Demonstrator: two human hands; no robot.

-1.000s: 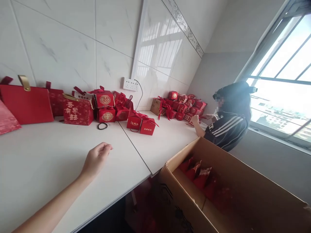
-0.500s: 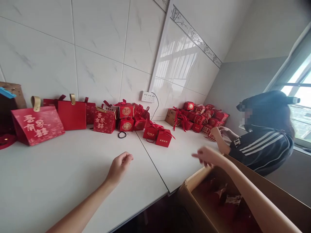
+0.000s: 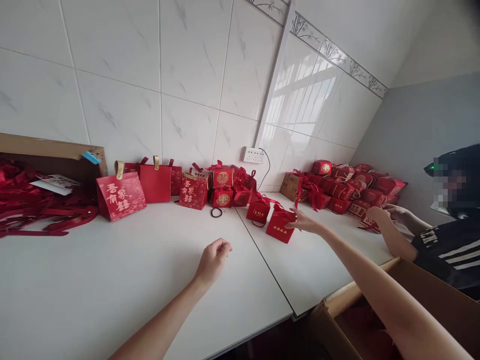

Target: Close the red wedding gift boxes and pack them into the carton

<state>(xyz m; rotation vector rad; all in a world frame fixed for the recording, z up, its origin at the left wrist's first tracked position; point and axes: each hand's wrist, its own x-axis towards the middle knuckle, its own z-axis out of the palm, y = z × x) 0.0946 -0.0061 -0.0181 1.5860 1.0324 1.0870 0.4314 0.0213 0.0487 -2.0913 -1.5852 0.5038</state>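
My right hand (image 3: 303,220) reaches across the table and grips the upper right edge of a red gift box (image 3: 279,227) with gold lettering and a ribbon bow. The box is tilted on the white table. Just left of it stands another red gift box (image 3: 258,211) with a bow and a cord loop. My left hand (image 3: 214,256) hovers over the table front with its fingers curled in, and nothing shows in them. Beyond it a black hair-tie-like ring (image 3: 216,213) lies near two stacked red boxes.
Red triangular gift bags (image 3: 122,196) line the wall at left, beside a carton of red ribbons (image 3: 52,145). Many red boxes (image 3: 339,187) are heaped at back right. A co-worker's hands (image 3: 380,220) handle something there. An open cardboard box (image 3: 420,285) stands at front right.
My right hand has moved from above the cardboard box's edge to the red gift box, which has shifted away from its neighbour and tilted. The view has turned left; my left hand stays curled.
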